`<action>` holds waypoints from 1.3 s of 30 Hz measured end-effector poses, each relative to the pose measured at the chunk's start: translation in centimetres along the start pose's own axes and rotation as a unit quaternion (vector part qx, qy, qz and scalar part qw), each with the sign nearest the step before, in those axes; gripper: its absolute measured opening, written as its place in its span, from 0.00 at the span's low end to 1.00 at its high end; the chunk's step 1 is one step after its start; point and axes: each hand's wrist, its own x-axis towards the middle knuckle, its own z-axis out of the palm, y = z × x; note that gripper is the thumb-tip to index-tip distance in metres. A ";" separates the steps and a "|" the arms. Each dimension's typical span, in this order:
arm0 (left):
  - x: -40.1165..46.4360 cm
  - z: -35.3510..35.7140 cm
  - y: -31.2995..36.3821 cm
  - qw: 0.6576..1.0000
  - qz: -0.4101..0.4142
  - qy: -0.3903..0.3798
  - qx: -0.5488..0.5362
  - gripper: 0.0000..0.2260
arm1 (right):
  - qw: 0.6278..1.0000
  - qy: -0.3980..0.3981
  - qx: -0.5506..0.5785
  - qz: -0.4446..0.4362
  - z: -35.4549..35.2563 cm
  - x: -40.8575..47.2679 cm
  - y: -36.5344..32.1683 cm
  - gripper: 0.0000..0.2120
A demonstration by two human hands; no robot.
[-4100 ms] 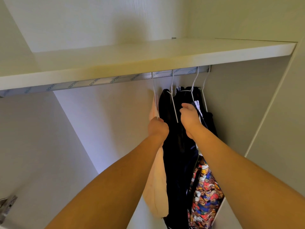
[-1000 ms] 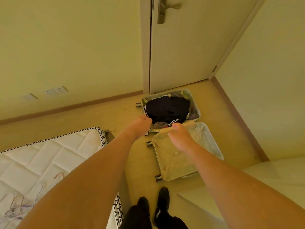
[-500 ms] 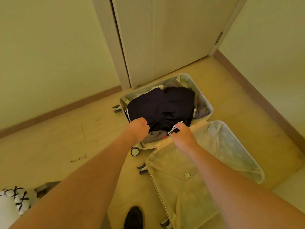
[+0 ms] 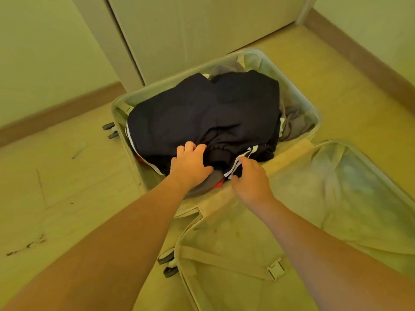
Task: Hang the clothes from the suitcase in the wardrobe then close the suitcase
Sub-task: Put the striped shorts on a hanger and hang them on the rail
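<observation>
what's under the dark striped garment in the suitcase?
Under the dark garment, grey cloth shows at the far right, and more grey plus a bit of red at the near edge by the left hand. The rest is covered.

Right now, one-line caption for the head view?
Both hands, left hand and right hand, take hold of the dark garment in the open suitcase.

No text, label, brand, number or sign can be read anywhere in this view.
</observation>
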 end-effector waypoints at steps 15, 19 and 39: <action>-6.8 -7.7 -0.4 0.979 0.058 -0.136 -0.140 0.21 | 0.942 0.098 0.309 0.082 -2.1 2.1 -4.0 0.15; -8.7 -8.5 -2.6 0.991 -0.014 0.005 0.133 0.17 | 0.907 0.098 0.396 0.104 -3.4 -1.3 -6.7 0.11; -50.2 -53.2 2.8 0.809 0.040 0.384 -0.444 0.09 | 0.691 -0.017 0.722 -0.037 -37.8 -40.5 -39.5 0.16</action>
